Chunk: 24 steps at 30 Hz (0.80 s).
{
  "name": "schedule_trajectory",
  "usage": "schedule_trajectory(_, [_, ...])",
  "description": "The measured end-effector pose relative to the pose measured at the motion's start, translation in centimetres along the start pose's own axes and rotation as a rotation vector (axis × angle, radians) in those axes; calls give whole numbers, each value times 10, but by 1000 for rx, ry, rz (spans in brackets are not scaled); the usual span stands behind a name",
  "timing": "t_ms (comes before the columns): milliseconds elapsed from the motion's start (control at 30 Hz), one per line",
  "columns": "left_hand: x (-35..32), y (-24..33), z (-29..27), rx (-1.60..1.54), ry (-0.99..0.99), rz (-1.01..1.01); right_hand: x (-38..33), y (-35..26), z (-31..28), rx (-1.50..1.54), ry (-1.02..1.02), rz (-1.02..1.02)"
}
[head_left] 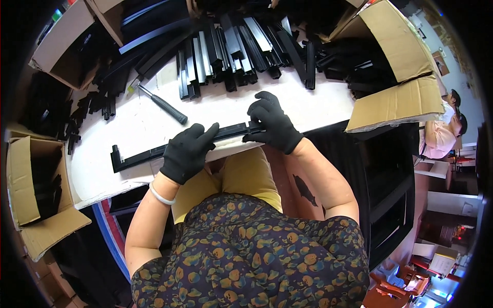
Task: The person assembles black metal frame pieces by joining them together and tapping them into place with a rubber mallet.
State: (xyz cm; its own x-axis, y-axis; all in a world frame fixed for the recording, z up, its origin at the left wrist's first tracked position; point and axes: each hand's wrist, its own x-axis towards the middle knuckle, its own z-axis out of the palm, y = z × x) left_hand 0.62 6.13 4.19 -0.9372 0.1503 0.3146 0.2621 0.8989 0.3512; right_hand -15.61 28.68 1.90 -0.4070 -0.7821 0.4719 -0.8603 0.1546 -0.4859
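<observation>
A long black profile bar lies along the near edge of the white table. At its left end an upright black corner piece stands up from it. My left hand, in a black glove, is closed around the middle of the bar, index finger stretched along it. My gloved right hand grips the bar's right end between thumb and fingers, where a small black piece shows partly covered. Just beyond the bar rests a hammer with a black handle, its head pointing away to the left.
Many loose black profiles are heaped across the far side of the white table. Small black corner pieces lie at the left. Open cardboard boxes stand at both sides. Other people sit at the far right.
</observation>
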Motion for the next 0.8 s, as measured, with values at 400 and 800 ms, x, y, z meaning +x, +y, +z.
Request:
schedule_trajectory(400, [-18,-18,35,173,308,49,1,32,-19,-17,349,79])
schedule_trajectory(800, [30,-43,78,138,411,43,-45,124,-7,-363,811,506])
